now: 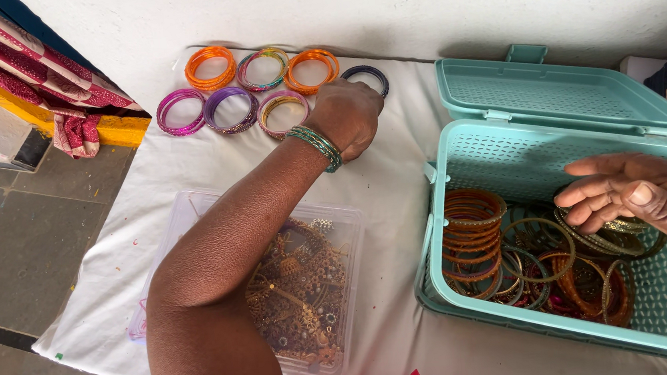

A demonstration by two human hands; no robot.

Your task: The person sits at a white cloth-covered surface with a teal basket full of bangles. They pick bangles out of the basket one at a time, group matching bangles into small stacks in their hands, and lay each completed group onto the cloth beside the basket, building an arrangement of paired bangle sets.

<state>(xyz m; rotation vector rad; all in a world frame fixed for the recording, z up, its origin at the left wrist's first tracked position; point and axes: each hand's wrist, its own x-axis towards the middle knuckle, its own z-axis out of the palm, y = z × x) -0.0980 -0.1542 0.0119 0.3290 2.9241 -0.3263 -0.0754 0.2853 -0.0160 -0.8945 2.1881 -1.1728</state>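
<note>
Outstretched over a white cloth (399, 198), the left hand (350, 116) rests knuckles-up with fingers curled down at the near end of two rows of bangle stacks; whether anything is pinched beneath it cannot be told. A dark blue bangle (367, 78) lies just beside its knuckles, orange stacks (311, 70) just behind, a pink-and-gold stack (282, 111) touching the wrist side. By the look of it, the sorting of bangles into colour groups is well along, and the hand is placing or straightening a set; the next move would call for lifting clear without nudging its neighbours. The right hand (632, 197) hovers loosely open, holding nothing, over loose bangles (517, 260) in a teal basket (456, 297). A clear tray of jewellery (303, 295) lies under the left forearm.
</note>
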